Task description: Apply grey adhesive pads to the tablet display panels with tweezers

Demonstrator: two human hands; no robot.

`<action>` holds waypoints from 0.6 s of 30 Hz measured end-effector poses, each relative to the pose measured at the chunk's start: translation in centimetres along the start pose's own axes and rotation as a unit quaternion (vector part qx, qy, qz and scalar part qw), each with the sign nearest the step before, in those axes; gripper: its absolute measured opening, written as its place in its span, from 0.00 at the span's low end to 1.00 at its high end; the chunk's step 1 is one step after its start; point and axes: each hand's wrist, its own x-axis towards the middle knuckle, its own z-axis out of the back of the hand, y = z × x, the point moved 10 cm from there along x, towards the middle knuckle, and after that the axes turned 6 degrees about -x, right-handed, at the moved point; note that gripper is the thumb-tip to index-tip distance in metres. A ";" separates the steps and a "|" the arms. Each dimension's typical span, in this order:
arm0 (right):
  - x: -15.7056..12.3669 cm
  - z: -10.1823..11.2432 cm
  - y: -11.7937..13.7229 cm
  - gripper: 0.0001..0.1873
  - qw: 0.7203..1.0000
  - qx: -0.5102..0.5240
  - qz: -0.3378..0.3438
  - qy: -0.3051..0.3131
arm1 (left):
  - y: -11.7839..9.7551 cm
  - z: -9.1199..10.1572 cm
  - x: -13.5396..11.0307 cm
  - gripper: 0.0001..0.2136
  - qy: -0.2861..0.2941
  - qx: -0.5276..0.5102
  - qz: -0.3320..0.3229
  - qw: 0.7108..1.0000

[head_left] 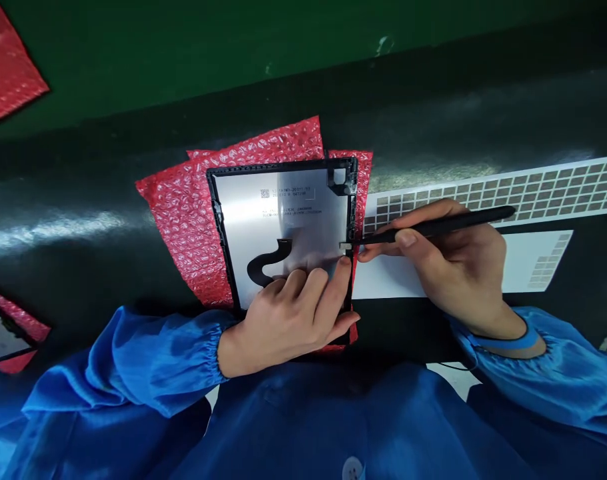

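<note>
A tablet screen assembly (pixel 313 227) lies with its silver back up in a black frame, a curved black flex cable (pixel 257 267) on its surface. My left hand (pixel 303 303) rests across its lower part with fingers bent and apart, the index fingertip near the right frame edge and the thumb off to the side. In my right hand (pixel 448 260) is a pair of black tweezers (pixel 433 225), gripped between thumb and fingers. Their tip reaches a small grey pad (pixel 345 246) at the frame's right edge, just above my left index finger.
Red bubble wrap (pixel 178 227) lies under the assembly. To the right are a white sheet with rows of grey squares (pixel 548 193) and another white sheet (pixel 513 260) with fewer squares. More red wrap (pixel 8 67) is at upper left; part of another panel (pixel 3 337) shows at lower left.
</note>
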 end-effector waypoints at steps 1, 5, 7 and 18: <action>0.1 -0.2 0.1 0.08 1.000 0.002 0.001 0.008 | 0.0 0.0 0.0 0.26 0.001 0.001 0.000 1.000; 0.1 -0.3 0.4 0.08 1.000 0.015 0.018 0.014 | 0.0 -0.1 0.0 0.27 -0.003 0.004 0.000 1.000; -0.1 -0.2 0.4 0.06 0.999 0.015 0.026 0.012 | 0.0 -0.1 0.0 0.28 -0.002 0.004 0.000 1.000; -0.1 -0.4 0.1 0.05 0.999 0.015 0.027 0.016 | 0.1 -0.1 0.2 0.28 0.018 0.004 0.005 1.000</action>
